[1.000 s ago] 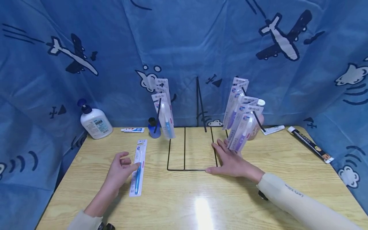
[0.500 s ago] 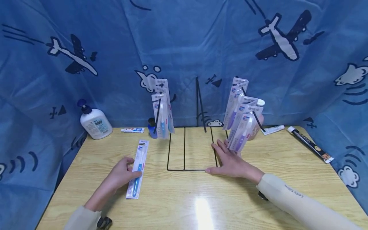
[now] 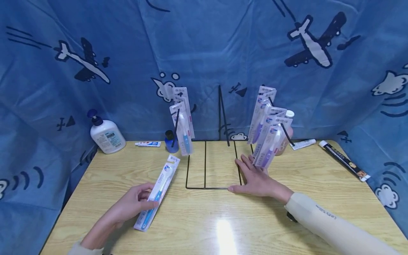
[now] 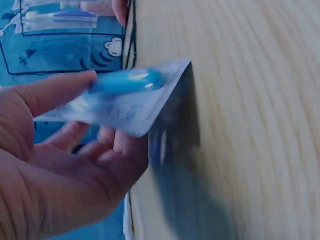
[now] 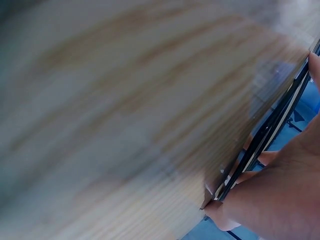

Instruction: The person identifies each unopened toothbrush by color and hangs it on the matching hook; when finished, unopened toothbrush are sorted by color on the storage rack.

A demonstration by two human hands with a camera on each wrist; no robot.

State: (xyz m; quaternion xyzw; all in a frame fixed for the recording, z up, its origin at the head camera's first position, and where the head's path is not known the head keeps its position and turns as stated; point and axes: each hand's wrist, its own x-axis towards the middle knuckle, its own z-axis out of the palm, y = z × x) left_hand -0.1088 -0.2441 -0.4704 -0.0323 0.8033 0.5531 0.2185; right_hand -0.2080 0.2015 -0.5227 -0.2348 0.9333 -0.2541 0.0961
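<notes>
Blue cloth printed with planes and clouds hangs behind a pale wooden desk (image 3: 197, 226). Only the head view takes in the whole layout: a black wire display stand (image 3: 211, 164) at the middle of the desk, blue toothbrush packs (image 3: 182, 120) hanging on its left arm, purple toothbrush packs (image 3: 267, 131) on its right arm, a white pump bottle (image 3: 106, 134) at the far left, a small toothpaste tube (image 3: 147, 144) beside a blue bottle (image 3: 170, 142), and a long dark box (image 3: 344, 160) at the far right.

The left hand (image 3: 132, 205) holds a packaged blue toothbrush (image 3: 157, 193) at the near left of the desk, left of the stand's base. In the head view the pack slants, its top pointing far and right, its lower end near the hand. The left wrist view adds what the head view cannot: the thumb lies on top of the pack (image 4: 125, 95) and the curled fingers (image 4: 120, 150) sit under it, pinching it, with the pack's corner lifted off the wood and casting a shadow.

The right hand (image 3: 256, 179) lies flat on the desk at the stand's near right corner, fingers straight and spread, just below the purple packs. The right wrist view, blurred, shows the hand (image 5: 280, 195) pressed against the black wire (image 5: 265, 135) of the base, with nothing gripped.
</notes>
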